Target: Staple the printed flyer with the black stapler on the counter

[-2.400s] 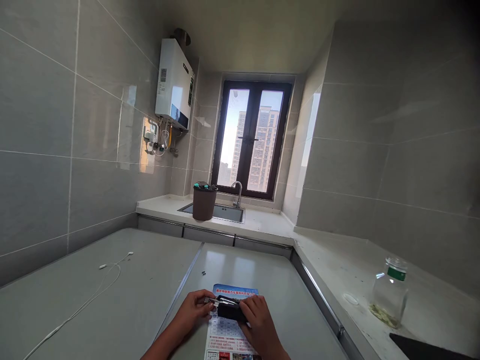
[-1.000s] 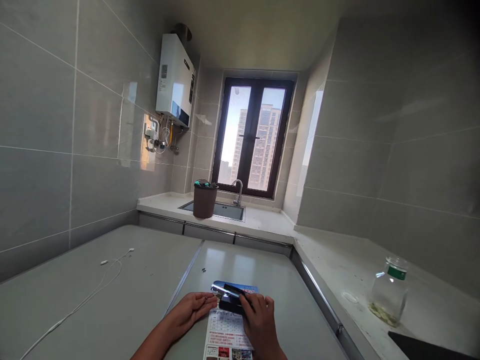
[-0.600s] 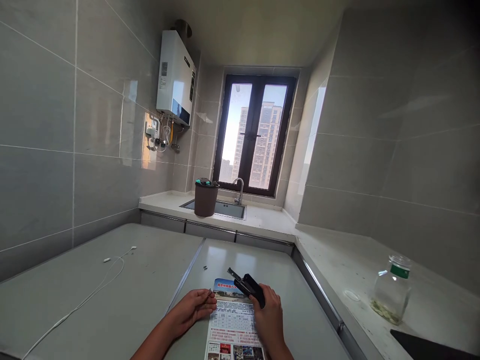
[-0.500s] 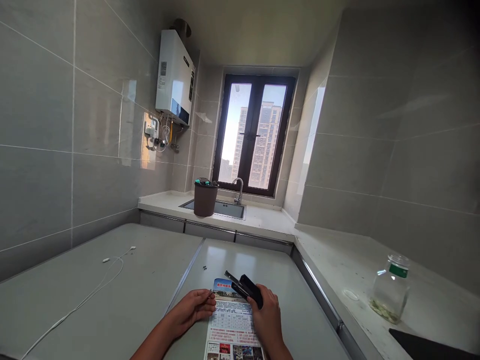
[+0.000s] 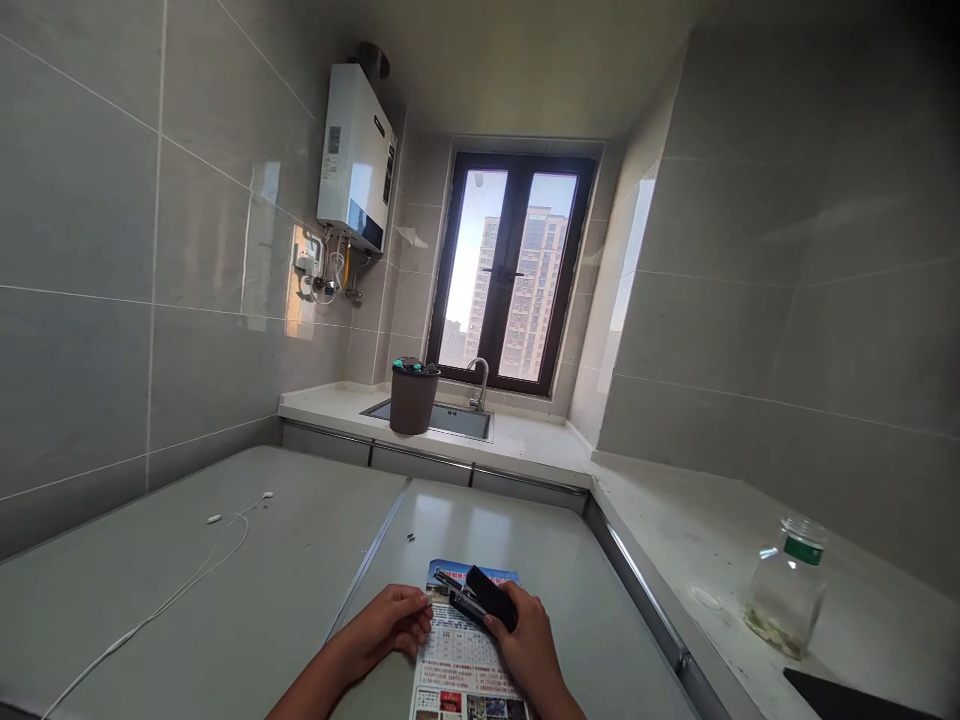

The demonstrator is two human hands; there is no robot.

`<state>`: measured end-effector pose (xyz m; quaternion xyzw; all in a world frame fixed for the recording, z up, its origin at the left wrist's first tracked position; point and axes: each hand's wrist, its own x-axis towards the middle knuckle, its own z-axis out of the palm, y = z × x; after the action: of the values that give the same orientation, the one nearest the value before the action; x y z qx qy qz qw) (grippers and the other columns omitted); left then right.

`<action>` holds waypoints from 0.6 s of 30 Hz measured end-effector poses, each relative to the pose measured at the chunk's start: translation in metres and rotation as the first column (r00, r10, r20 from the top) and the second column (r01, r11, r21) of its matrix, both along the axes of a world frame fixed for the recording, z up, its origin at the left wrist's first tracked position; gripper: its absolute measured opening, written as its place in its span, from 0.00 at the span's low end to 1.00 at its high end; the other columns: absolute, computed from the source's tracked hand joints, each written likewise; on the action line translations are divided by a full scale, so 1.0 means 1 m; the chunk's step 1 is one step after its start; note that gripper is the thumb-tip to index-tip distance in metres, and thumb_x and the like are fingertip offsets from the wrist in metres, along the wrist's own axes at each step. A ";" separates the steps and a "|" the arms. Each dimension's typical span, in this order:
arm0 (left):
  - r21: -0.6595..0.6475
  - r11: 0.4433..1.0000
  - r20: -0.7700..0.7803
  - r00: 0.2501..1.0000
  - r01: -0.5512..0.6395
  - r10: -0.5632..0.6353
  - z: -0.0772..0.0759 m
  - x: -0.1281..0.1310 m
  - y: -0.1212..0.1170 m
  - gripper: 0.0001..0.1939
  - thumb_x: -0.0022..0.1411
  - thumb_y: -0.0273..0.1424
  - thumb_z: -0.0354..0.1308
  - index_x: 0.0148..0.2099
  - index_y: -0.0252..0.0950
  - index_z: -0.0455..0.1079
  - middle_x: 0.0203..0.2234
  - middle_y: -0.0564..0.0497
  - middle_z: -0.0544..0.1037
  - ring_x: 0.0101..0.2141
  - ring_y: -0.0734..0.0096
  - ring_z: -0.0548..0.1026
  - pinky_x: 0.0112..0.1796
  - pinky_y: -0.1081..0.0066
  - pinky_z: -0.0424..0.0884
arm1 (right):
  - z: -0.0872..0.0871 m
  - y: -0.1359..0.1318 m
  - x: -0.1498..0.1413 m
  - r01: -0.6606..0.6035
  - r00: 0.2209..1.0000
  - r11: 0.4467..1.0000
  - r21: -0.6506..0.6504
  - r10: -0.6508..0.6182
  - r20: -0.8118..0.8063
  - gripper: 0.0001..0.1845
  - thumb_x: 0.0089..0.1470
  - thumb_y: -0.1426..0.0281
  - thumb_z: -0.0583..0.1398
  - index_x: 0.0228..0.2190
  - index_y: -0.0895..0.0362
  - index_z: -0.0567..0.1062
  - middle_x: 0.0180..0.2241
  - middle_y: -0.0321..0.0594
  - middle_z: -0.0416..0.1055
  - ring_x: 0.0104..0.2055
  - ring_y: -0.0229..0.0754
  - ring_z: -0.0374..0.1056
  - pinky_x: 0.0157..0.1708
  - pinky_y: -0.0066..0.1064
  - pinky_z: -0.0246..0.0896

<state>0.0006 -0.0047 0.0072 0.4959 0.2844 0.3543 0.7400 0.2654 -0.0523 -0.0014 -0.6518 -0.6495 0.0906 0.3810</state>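
My right hand (image 5: 529,640) is closed around a black stapler (image 5: 491,597). The stapler is swung wide, its dark top cover lifted away from the slim metal part, whose far end points up and left. My left hand (image 5: 390,622) is in a pinch just left of the stapler's front, over the left edge of a printed leaflet (image 5: 465,665). Whatever is between its fingertips is too small to make out. The leaflet, with a blue top, text and colour pictures, lies under the stapler and is partly covered by it and my right hand.
Small dark bits (image 5: 410,537) lie beyond the leaflet. A white cable (image 5: 176,592) stretches over the left panel of the table (image 5: 300,570). On the right counter stand a glass jar (image 5: 786,590) and a dark flat object (image 5: 862,695). A brown bin (image 5: 413,400) stands by the sink (image 5: 465,422).
My right hand has brought the stapler left and slightly nearer to me, closer to my left hand. The left hand stays in its pinch, almost in place. The view has shifted slightly.
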 end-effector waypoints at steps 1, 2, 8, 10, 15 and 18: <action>0.001 1.000 -0.003 1.000 0.003 -0.003 0.000 0.000 0.000 0.21 0.56 0.45 0.70 0.32 0.29 0.75 0.24 0.48 0.77 0.22 0.74 0.74 0.23 0.77 0.68 | 0.001 -0.001 -0.001 -0.008 1.000 1.000 0.003 0.008 0.010 0.19 0.50 0.66 0.63 0.46 0.53 0.78 0.45 0.42 0.79 0.48 0.52 0.71 0.49 0.35 0.61; 0.001 1.000 -0.009 1.000 0.005 -0.005 0.001 0.000 0.000 0.21 0.55 0.45 0.70 0.31 0.30 0.75 0.23 0.48 0.77 0.22 0.75 0.74 0.23 0.76 0.68 | 0.001 -0.001 -0.001 -0.020 1.000 1.000 0.008 0.020 0.018 0.18 0.50 0.66 0.63 0.45 0.53 0.78 0.44 0.42 0.79 0.48 0.52 0.71 0.49 0.35 0.61; 0.016 1.000 -0.047 0.999 0.005 -0.004 0.002 0.001 -0.002 0.21 0.55 0.45 0.70 0.30 0.30 0.75 0.22 0.48 0.77 0.20 0.74 0.73 0.23 0.76 0.68 | 0.000 -0.003 -0.002 -0.052 0.999 0.994 0.093 0.051 0.019 0.16 0.50 0.68 0.62 0.42 0.52 0.78 0.44 0.42 0.79 0.46 0.53 0.72 0.47 0.39 0.64; 0.024 1.000 -0.052 0.999 0.004 -0.003 0.001 0.002 -0.002 0.21 0.55 0.45 0.70 0.30 0.29 0.76 0.22 0.48 0.77 0.20 0.74 0.73 0.23 0.76 0.67 | -0.003 -0.003 -0.001 -0.053 0.998 0.992 0.114 0.050 0.024 0.16 0.49 0.69 0.62 0.42 0.51 0.78 0.43 0.42 0.79 0.45 0.53 0.72 0.47 0.41 0.65; 0.022 1.000 -0.061 0.998 0.003 -0.002 -0.004 0.004 0.001 0.21 0.55 0.45 0.70 0.30 0.29 0.75 0.21 0.48 0.77 0.19 0.76 0.72 0.22 0.76 0.67 | -0.006 -0.002 -0.001 -0.050 0.998 0.987 0.152 0.044 0.042 0.16 0.48 0.70 0.63 0.42 0.51 0.78 0.42 0.42 0.79 0.45 0.54 0.72 0.47 0.41 0.65; 0.025 1.000 -0.063 0.998 0.005 -0.004 -0.004 0.004 0.001 0.21 0.55 0.45 0.70 0.30 0.30 0.76 0.21 0.49 0.77 0.19 0.76 0.73 0.23 0.76 0.68 | -0.005 -0.002 -0.001 -0.055 0.998 0.988 0.147 0.048 0.048 0.15 0.48 0.70 0.63 0.41 0.51 0.79 0.41 0.42 0.79 0.46 0.54 0.72 0.47 0.41 0.65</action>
<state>0.0045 -0.0039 0.0034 0.5168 0.3021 0.3403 0.7251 0.2646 -0.0541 -0.0065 -0.6066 -0.6794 0.0374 0.4112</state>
